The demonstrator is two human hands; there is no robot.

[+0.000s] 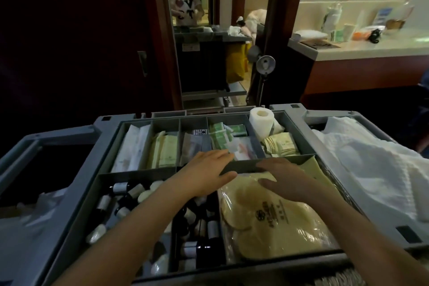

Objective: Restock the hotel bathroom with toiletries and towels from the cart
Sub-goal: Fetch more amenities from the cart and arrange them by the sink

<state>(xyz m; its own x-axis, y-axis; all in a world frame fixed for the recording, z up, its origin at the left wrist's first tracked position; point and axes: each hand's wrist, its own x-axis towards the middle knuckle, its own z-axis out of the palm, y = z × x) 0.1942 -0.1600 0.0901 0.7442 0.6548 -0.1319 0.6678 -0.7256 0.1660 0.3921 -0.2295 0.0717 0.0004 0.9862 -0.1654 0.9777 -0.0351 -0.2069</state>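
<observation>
- Centrally, the grey cart [69, 137] carries a divided tray; both hands hover over its middle divider [241, 166].
- Left hand [209, 169]: fingers straight and relaxed, lying across the divider, with the tips reaching the compartment of clear sachets [243, 150]; the hand grips nothing.
- Right hand [285, 179]: fingers loosely extended and resting on the divider, thumb spread above the yellow bags [278, 223]; it appears to hold nothing, though the fingertips are blurred.
- Back row of compartments, left to right: white packets [133, 148], pale green sachets [166, 150], green packets [219, 137], and an upright toilet roll [261, 121] beside folded striped cloths [282, 145].
- Front left compartments: small dark bottles [120, 199] lying loose.
- White towels [371, 165] are heaped on the cart's right end.
- Beyond the cart, the bathroom worktop [371, 46] holds assorted toiletries.
</observation>
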